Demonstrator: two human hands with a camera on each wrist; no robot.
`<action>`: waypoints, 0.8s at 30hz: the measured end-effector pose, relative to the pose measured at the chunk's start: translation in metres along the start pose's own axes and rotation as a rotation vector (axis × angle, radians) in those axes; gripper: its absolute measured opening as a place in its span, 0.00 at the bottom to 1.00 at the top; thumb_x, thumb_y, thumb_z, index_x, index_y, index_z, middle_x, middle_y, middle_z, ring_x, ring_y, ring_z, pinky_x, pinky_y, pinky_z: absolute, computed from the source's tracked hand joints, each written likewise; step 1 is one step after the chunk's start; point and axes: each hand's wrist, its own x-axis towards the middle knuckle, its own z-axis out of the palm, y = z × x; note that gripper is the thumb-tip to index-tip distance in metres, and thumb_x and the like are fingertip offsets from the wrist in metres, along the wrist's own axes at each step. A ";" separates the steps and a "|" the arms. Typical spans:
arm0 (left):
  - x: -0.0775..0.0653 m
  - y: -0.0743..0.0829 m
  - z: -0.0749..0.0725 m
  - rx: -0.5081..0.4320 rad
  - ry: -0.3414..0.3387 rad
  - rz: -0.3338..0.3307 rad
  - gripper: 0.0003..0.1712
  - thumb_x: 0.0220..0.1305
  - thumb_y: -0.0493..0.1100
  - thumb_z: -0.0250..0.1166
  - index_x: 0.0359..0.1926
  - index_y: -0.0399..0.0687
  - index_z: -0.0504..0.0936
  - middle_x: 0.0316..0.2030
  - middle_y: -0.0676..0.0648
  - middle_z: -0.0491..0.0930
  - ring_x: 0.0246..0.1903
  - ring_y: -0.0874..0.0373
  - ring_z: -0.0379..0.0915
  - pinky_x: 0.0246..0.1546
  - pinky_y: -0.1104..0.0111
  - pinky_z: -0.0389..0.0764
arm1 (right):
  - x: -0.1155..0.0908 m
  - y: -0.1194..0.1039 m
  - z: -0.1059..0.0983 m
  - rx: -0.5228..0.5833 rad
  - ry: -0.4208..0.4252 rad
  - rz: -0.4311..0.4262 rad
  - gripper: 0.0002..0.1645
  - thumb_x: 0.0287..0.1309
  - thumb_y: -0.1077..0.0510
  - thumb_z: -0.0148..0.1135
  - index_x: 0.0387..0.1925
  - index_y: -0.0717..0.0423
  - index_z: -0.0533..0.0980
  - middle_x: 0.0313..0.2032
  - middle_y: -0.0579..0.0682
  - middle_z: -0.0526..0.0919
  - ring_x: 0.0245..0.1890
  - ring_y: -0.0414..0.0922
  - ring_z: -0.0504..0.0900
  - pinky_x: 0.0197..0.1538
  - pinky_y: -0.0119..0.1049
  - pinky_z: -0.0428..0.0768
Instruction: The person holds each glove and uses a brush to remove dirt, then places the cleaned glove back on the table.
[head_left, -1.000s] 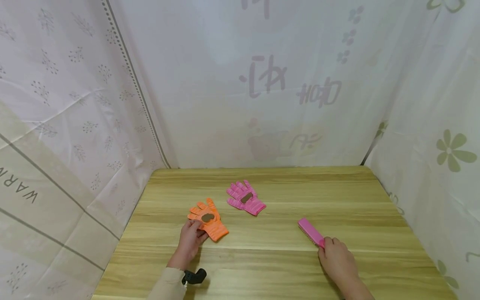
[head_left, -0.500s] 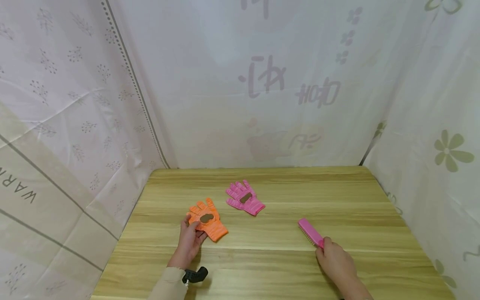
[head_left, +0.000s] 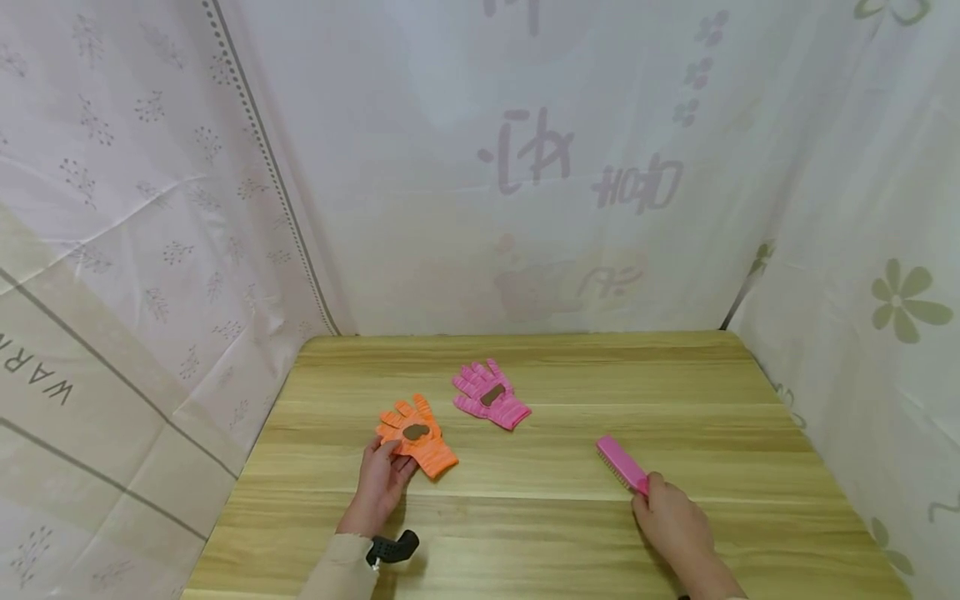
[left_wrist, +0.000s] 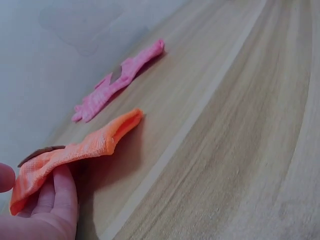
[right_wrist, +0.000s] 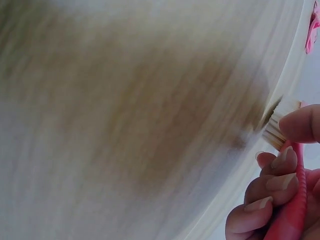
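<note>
My left hand (head_left: 382, 483) holds an orange knit glove (head_left: 433, 456) at its left side, thumb on top and fingers underneath. In the left wrist view this glove (left_wrist: 95, 142) is raised off the table on the fingers (left_wrist: 62, 192), its cuff pointing away from the hand. A brown patch marks its upper face. My right hand (head_left: 678, 525) grips a pink brush (head_left: 621, 462) by the handle. The right wrist view shows the fingers curled round the brush's handle (right_wrist: 290, 220), with pale bristles (right_wrist: 281, 122) beside the thumb. Bristles point down and left, close to the table.
A pink knit glove (head_left: 514, 410) with a brown patch lies flat behind the orange one, fingers toward the back left. The wood-grain table (head_left: 525, 533) ends at a hanging printed cloth (head_left: 420, 250). More patterned cloth (head_left: 135, 275) hangs at both sides.
The orange glove has risen and shifted slightly. My left thumb and fingers have changed their place on its edge a little. The right hand and brush have barely moved.
</note>
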 end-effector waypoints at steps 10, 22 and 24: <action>-0.005 0.000 0.007 -0.072 0.045 -0.022 0.41 0.76 0.37 0.53 0.76 0.42 0.36 0.50 0.45 0.71 0.42 0.59 0.76 0.55 0.63 0.80 | 0.000 -0.002 -0.001 -0.003 -0.016 0.012 0.19 0.65 0.56 0.57 0.47 0.70 0.73 0.22 0.51 0.73 0.18 0.45 0.68 0.18 0.38 0.65; -0.012 -0.002 0.013 -0.213 0.015 -0.148 0.13 0.77 0.44 0.53 0.56 0.43 0.66 0.56 0.45 0.70 0.57 0.54 0.70 0.67 0.59 0.68 | 0.000 -0.004 0.000 0.007 -0.029 0.038 0.21 0.65 0.54 0.57 0.49 0.69 0.74 0.23 0.51 0.74 0.18 0.45 0.68 0.19 0.38 0.65; -0.013 -0.001 0.013 -0.223 0.003 -0.157 0.16 0.78 0.44 0.52 0.59 0.42 0.65 0.57 0.44 0.68 0.59 0.53 0.67 0.70 0.59 0.65 | 0.000 -0.004 0.000 0.008 -0.026 0.035 0.20 0.64 0.55 0.58 0.49 0.69 0.74 0.23 0.51 0.74 0.18 0.45 0.68 0.19 0.38 0.65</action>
